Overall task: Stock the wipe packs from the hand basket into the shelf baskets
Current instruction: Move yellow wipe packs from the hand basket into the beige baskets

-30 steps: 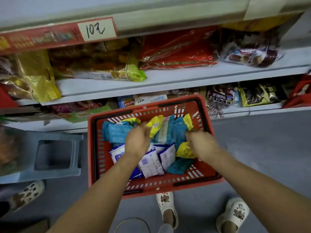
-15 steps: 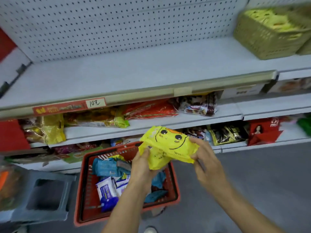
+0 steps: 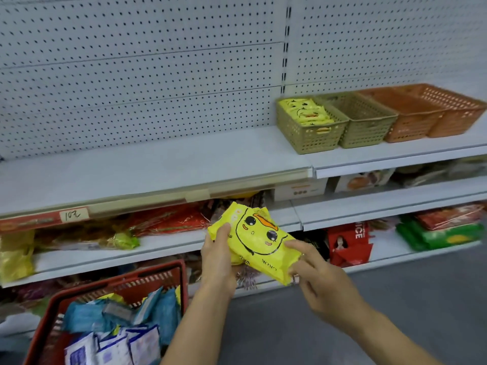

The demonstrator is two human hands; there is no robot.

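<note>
Between my hands I carry yellow duck-face wipe packs (image 3: 257,239), a small stack held at chest height in front of the shelves. My left hand (image 3: 220,255) grips the stack's left end, thumb on top. My right hand (image 3: 315,275) pinches its lower right end. The red hand basket (image 3: 110,288) sits low at the bottom left, holding several blue and white wipe packs (image 3: 116,330). On the upper shelf at the right stands an olive shelf basket (image 3: 308,134) filled with matching yellow packs.
Beside the filled basket stand an empty olive basket (image 3: 369,127) and two orange baskets (image 3: 421,114). The white upper shelf (image 3: 158,164) runs left, backed by pegboard. Lower shelves hold red, yellow and green snack packages. Grey floor lies at the bottom right.
My view has risen from the hand basket to the shelves. Both hands lifted the yellow packs out of the basket and carried them up and to the right.
</note>
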